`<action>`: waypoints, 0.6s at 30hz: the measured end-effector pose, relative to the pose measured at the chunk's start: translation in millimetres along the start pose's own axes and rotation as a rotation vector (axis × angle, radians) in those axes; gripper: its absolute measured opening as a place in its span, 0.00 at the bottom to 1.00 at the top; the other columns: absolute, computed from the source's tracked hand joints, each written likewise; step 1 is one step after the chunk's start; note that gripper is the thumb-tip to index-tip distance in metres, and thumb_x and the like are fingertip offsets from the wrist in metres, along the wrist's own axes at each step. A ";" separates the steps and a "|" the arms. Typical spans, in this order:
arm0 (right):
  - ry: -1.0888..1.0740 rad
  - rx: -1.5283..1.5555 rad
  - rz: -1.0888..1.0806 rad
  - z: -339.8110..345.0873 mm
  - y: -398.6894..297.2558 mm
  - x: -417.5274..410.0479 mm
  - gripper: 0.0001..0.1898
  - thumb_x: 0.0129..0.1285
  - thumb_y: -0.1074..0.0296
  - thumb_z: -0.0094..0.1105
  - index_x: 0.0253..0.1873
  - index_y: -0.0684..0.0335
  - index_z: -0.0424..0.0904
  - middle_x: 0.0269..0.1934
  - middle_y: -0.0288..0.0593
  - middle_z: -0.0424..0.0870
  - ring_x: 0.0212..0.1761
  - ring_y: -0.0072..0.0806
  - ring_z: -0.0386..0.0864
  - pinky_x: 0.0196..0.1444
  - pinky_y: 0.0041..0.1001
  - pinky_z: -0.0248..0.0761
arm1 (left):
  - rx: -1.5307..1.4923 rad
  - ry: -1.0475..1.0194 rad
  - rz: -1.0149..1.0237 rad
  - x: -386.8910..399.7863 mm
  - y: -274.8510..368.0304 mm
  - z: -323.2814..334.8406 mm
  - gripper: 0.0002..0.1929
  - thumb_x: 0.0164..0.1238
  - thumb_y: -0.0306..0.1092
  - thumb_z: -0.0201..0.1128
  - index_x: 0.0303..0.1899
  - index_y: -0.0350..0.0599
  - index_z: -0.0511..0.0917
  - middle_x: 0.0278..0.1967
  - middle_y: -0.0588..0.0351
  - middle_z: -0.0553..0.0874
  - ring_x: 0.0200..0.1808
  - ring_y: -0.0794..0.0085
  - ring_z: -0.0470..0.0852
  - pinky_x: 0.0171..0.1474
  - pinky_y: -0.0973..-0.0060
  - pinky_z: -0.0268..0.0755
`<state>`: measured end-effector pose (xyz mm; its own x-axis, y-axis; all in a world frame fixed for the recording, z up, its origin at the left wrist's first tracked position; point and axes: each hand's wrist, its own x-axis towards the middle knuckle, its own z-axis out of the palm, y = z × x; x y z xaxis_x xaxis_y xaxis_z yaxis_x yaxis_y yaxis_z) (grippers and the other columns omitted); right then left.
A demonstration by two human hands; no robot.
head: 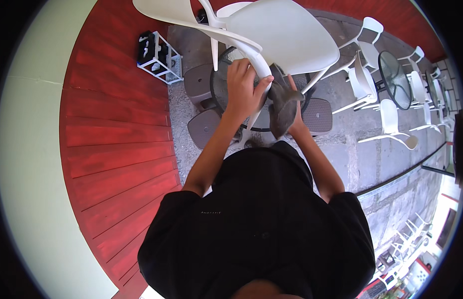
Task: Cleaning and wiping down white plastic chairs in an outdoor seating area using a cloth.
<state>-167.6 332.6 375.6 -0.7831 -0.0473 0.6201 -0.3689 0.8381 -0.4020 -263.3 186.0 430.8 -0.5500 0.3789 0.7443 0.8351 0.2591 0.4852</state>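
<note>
A white plastic chair (280, 37) stands tilted over a round glass-topped table (221, 88) in front of me. My left hand (243, 85) grips a curved white part of this chair, its thumb along the near side. A dark grey cloth (283, 108) hangs from my right hand (296, 108), close against the same curved part. The cloth hides most of the right palm and some of the fingers.
Brown plastic stools (204, 129) surround the table. A white-framed rack (166, 65) with dark items stands by the red wooden wall (119, 142). More white chairs (389, 116) and another round glass table (395, 80) stand to the right on the grey floor.
</note>
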 end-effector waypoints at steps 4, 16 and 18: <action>-0.205 -0.053 0.020 -11.1 3.6 18.0 0.24 0.63 0.58 0.59 0.62 0.61 0.77 0.54 0.43 0.85 0.64 0.38 0.77 0.82 0.50 0.43 | -0.079 0.050 -0.043 -1.4 -1.5 6.4 0.18 0.66 0.45 0.68 0.42 0.37 0.80 0.40 0.50 0.79 0.46 0.52 0.74 0.50 0.57 0.64; 0.092 0.172 0.074 -2.9 -22.4 14.0 0.31 0.53 0.69 0.68 0.64 0.66 0.73 0.43 0.52 0.79 0.44 0.49 0.79 0.47 0.40 0.74 | 0.082 0.808 0.172 36.9 25.0 -70.8 0.32 0.74 0.62 0.55 0.50 0.33 0.70 0.47 0.44 0.72 0.53 0.56 0.72 0.58 0.60 0.65; 0.078 0.183 0.007 -10.1 -24.6 31.8 0.31 0.52 0.70 0.67 0.64 0.66 0.73 0.42 0.53 0.79 0.43 0.49 0.79 0.46 0.40 0.74 | 0.185 0.912 0.411 80.7 43.9 -89.6 0.32 0.72 0.62 0.57 0.51 0.33 0.72 0.50 0.43 0.74 0.56 0.54 0.72 0.61 0.60 0.65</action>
<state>-178.3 316.0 412.0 -0.7473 0.0070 0.6644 -0.4540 0.7248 -0.5182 -270.2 148.4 553.3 0.0607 -0.3319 0.9414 0.9009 0.4243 0.0915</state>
